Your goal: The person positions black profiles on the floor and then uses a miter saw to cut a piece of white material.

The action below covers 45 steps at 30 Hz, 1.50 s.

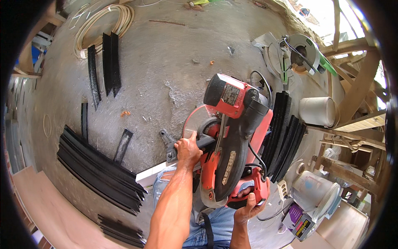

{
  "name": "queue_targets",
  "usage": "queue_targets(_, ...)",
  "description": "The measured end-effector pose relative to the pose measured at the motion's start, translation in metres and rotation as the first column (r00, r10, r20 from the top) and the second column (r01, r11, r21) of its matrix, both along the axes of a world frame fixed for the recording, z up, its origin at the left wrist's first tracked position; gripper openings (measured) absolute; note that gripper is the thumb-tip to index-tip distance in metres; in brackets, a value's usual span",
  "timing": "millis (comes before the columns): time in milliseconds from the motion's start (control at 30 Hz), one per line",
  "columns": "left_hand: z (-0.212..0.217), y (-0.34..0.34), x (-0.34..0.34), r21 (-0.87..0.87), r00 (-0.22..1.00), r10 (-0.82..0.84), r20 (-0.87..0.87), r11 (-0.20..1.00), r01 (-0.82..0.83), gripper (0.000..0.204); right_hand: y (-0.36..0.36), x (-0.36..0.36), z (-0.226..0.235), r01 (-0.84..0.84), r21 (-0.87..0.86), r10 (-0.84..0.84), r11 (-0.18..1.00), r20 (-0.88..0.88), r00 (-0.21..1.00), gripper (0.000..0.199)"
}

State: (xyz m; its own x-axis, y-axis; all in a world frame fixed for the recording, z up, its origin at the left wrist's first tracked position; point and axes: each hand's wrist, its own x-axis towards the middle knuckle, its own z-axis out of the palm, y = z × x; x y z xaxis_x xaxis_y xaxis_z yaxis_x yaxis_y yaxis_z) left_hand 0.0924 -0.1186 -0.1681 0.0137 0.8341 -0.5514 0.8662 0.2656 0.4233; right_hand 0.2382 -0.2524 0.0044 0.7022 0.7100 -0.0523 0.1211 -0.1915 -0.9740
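A red and black miter saw (pixel 226 162) stands in front of me, its motor housing toward the far side. My right hand (pixel 247 207) is wrapped around the saw's red D-shaped handle (pixel 253 189), with the thumb along its near side. My left hand (pixel 188 150) is closed at the left of the blade guard, gripping the dark fence (pixel 206 142) of the saw. What lies under its fingers is partly hidden. A pale straight bar (pixel 155 172) extends left from the saw's base, just below my left hand.
Black channel strips (pixel 97 166) lie stacked at the left, with more strips (pixel 282 133) right of the saw. A coiled pale hose (pixel 124 20) sits far left. Another miter saw (pixel 304 54), with green parts, stands far right. Buckets (pixel 317 112) and a purple-black box (pixel 298 222) line the right side.
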Motion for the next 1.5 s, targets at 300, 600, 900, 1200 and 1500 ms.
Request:
queue_targets(300, 0.003, 0.000, 0.001, 0.116, 1.000, -0.008, -0.025, 0.993, 0.011, 0.058, -0.004, -0.001, -0.005, 0.032, 0.029, -0.031, 0.999, -0.061, 0.998, 0.077)
queue_targets(600, 0.004, -0.001, -0.001, 0.118, 1.000, -0.023, -0.017, 0.993, 0.025, 0.056, -0.006, -0.006, -0.002, 0.081, 0.002, -0.081, 0.997, -0.063, 0.995, 0.069)
queue_targets(900, 0.003, 0.002, -0.008, 0.061, 0.998, -0.016, 0.057, 0.998, 0.012, 0.069, -0.011, 0.002, -0.009, 0.008, -0.004, -0.008, 1.000, 0.025, 1.000, 0.083)
queue_targets(1200, -0.001, 0.000, -0.009, 0.120, 0.997, -0.035, 0.072, 0.992, 0.026, 0.068, -0.006, -0.001, -0.002, 0.010, 0.003, -0.010, 1.000, 0.001, 1.000, 0.083)
queue_targets(1500, 0.009, 0.004, -0.003, 0.111, 0.994, -0.042, 0.099, 0.993, 0.030, 0.059, -0.012, 0.004, -0.007, 0.019, 0.016, -0.018, 1.000, -0.019, 1.000, 0.087)
